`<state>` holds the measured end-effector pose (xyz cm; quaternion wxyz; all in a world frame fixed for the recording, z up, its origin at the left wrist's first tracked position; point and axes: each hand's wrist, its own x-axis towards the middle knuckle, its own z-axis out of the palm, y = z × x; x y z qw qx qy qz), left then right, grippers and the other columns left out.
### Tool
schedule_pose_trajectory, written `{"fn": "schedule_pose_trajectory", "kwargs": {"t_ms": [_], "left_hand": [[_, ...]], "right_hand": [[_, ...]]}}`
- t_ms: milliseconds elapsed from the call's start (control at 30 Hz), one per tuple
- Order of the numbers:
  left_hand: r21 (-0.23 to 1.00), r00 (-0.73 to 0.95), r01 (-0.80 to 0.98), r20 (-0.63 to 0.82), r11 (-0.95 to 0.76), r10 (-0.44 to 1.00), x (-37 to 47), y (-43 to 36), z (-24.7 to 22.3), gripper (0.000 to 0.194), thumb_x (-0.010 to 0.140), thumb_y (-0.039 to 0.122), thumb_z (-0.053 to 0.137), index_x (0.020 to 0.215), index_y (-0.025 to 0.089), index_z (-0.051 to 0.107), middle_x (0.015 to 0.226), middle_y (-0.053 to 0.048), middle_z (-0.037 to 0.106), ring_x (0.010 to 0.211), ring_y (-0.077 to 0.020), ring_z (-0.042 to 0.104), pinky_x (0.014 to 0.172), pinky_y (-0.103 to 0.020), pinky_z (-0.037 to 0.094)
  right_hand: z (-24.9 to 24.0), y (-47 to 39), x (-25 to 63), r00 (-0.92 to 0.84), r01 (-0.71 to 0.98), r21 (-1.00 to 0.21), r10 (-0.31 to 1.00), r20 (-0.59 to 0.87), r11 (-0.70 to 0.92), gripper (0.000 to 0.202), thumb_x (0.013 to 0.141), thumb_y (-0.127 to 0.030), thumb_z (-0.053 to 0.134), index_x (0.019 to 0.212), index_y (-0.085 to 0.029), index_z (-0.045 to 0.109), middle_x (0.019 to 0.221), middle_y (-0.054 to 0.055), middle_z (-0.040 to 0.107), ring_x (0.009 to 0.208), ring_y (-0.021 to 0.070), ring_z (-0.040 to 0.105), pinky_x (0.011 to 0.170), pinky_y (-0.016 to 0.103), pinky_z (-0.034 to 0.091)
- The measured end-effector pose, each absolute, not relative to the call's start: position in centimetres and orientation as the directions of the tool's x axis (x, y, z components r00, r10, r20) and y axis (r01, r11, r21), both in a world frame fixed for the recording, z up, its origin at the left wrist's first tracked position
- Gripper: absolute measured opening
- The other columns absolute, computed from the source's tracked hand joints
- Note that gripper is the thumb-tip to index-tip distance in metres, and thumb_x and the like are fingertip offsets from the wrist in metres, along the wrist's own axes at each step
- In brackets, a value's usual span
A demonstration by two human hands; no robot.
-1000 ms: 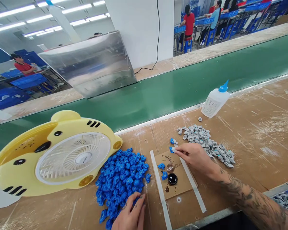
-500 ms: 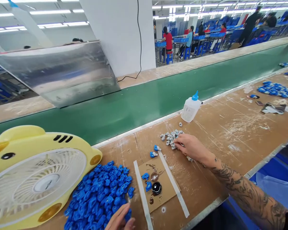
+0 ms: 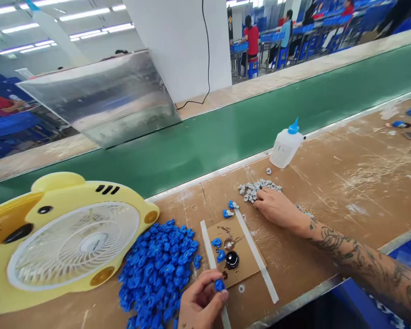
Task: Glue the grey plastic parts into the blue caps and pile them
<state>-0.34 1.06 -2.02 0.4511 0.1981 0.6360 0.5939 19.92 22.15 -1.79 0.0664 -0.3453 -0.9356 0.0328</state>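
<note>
Between the thumb and fingers of my left hand (image 3: 199, 301) is a small blue rubbery piece (image 3: 219, 285), held over the near taped edge of a cardboard square (image 3: 245, 269). My right hand (image 3: 281, 210) reaches into a pile of small grey pieces (image 3: 250, 193); its fingers are drawn together, and whatever they grip is hidden. On the cardboard are a round dark pool of liquid (image 3: 232, 259), a clear round blob (image 3: 229, 244) and two loose blue pieces (image 3: 220, 256). Just beyond it lie two joined blue-and-grey pieces (image 3: 228, 213). A large heap of blue pieces (image 3: 159, 269) is left of my left hand.
A yellow animal-shaped fan (image 3: 78, 240) lies at the left. A white squeeze bottle (image 3: 286, 147) with a blue cap stands behind the grey pile. Past the workbench runs a green conveyor belt (image 3: 208, 141), with a metal sheet (image 3: 109, 98) leaning across it. People sit farther off.
My left hand has come from the blue heap toward the cardboard and now holds a blue piece. My right hand stays at the grey pile, fingers deeper in it. The view has shifted.
</note>
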Motion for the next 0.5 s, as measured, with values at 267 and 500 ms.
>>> {"fn": "schedule_pose_trajectory", "kwargs": {"t_ms": [267, 500], "left_hand": [[0.851, -0.515, -0.481, -0.469, 0.212, 0.717, 0.7, 1.8, -0.2, 0.036, 0.041, 0.040, 0.099, 0.057, 0.018, 0.074, 0.081, -0.007, 0.078, 0.065, -0.0193, 0.072, 0.059, -0.025, 0.058], [0.866, -0.487, -0.410, -0.474, 0.287, 0.734, 0.3, 2.1, -0.5, 0.039, 0.042, 0.032, 0.099, 0.073, 0.020, 0.079, 0.075, -0.004, 0.076, 0.073, -0.0239, 0.075, 0.070, -0.030, 0.061]], "right_hand": [[-2.3, 17.5, 21.3, -0.744, 0.343, -0.656, 0.621, 0.246, 0.672, 0.031, 0.094, -0.006, 0.044, 0.104, -0.018, 0.070, 0.100, 0.009, 0.065, 0.088, 0.0177, 0.064, 0.080, 0.029, 0.054], [-3.9, 14.4, 20.7, -0.713, 0.340, -0.747, 0.674, 0.192, 0.572, 0.032, 0.096, -0.009, 0.047, 0.109, -0.020, 0.074, 0.095, 0.007, 0.066, 0.084, 0.0161, 0.066, 0.078, 0.025, 0.054]]}}
